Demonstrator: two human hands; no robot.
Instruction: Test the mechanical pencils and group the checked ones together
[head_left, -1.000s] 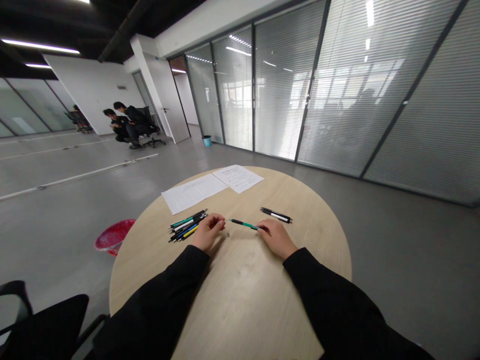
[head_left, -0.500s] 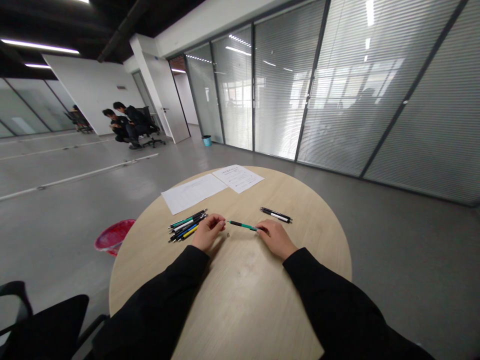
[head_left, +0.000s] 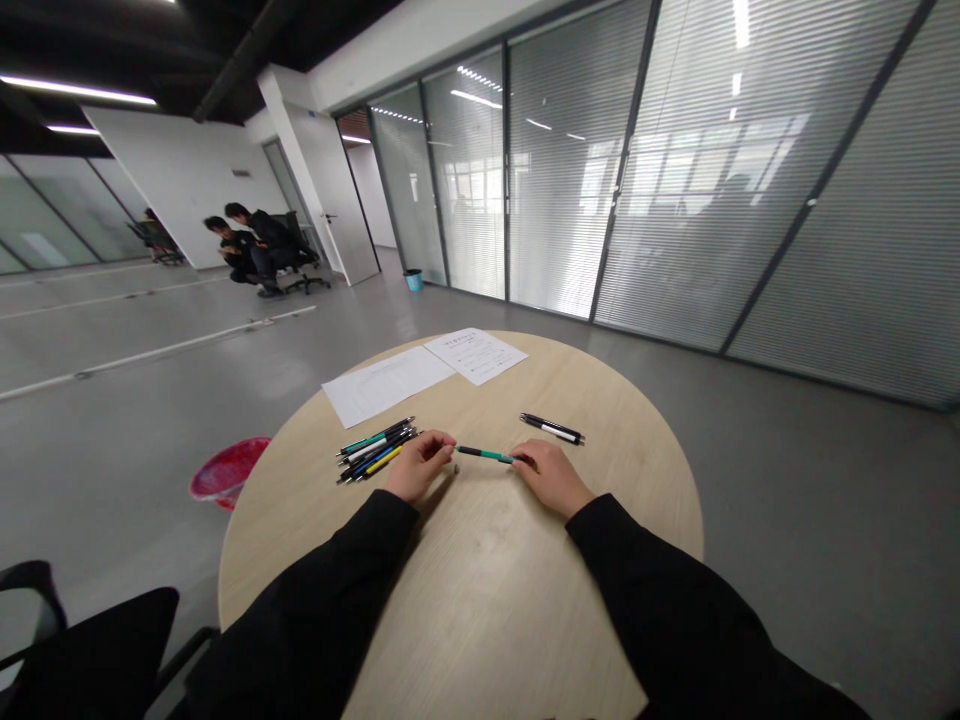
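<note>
One slim green-and-black pen [head_left: 485,455], just below frame centre, looks light, stiff plastic; hold its barrel. The right hand [head_left: 553,475] pinches its right end; whether the left hand [head_left: 420,467] pinches its tip is unclear.

The pen [head_left: 485,454] between the left hand [head_left: 420,466] and the right hand [head_left: 551,477] is green and black. Beside the left hand, the pens [head_left: 376,449] are black with green, white, blue and yellow parts. The table [head_left: 487,600] below is light brown with wood grain.

Grn pen [head_left: 484,454]: R tip unseen in R grip [head_left: 551,475]
</note>
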